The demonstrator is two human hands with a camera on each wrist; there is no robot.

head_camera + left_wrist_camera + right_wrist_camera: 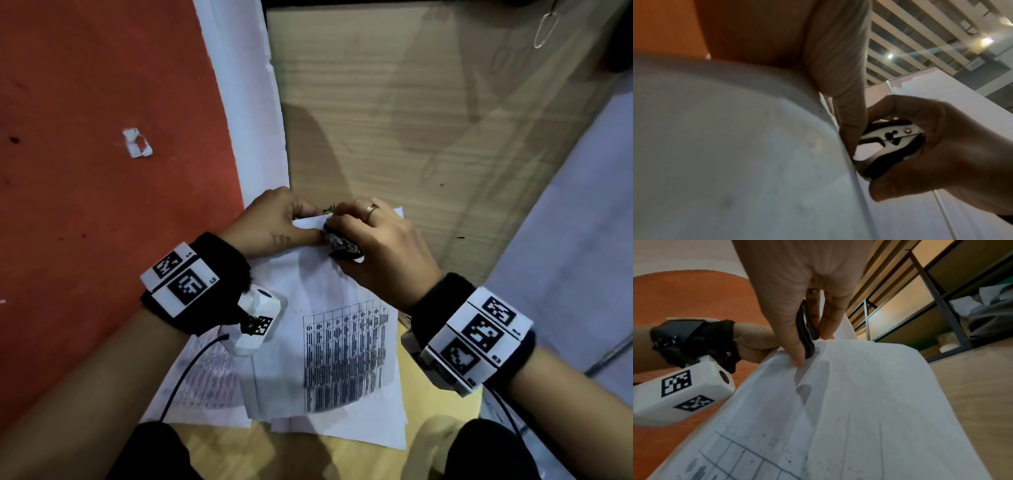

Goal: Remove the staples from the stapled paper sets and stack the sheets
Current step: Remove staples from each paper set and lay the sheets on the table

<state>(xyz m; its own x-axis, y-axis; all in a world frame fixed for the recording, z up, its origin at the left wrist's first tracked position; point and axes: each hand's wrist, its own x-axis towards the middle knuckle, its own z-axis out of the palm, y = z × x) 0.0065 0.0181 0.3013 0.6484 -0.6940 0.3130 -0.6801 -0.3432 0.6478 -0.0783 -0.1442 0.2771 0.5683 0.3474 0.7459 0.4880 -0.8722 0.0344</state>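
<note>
Wood surface point(411, 120): paper set point(342, 342) corner pinched steady by left hand point(274, 222); staple remover point(892, 142) squeezed in right hand point(376, 240) grip, biting staple.

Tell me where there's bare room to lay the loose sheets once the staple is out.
Bare wood tabletop beyond both hands, bordered left by the white strip. Crowded: the papers under the left hand and right hand with the staple remover.

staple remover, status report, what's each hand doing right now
Right hand grips staple remover at paper set's top corner. Left hand pinches that corner. Nothing in the way.
</note>
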